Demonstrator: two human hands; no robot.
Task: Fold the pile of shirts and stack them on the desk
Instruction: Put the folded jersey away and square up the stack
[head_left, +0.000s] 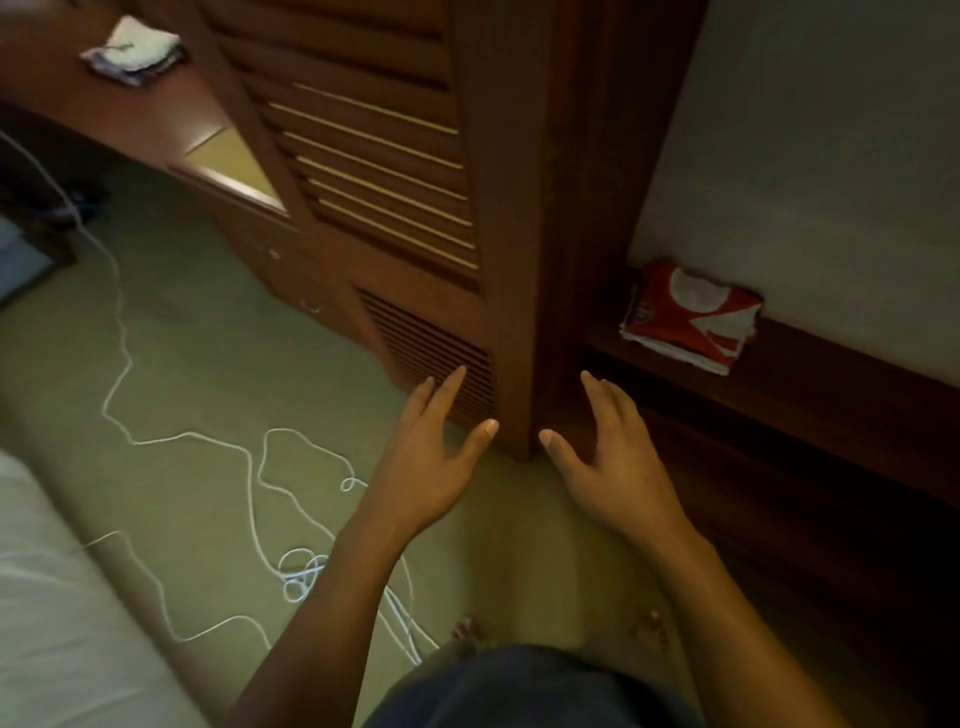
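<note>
Here the left hand (426, 467) and right hand (613, 457) hover spread-fingered, holding nothing.

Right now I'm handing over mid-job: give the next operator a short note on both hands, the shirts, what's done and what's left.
Both open and empty, held out over the floor: left hand, right hand.
The folded red-and-white shirt lies on the low wooden ledge at right. A folded white bundle sits on the desk at far left.
Done: both look folded.
Left, probably: move the red-and-white shirt onto the desk stack. No unfolded pile is in view.
</note>
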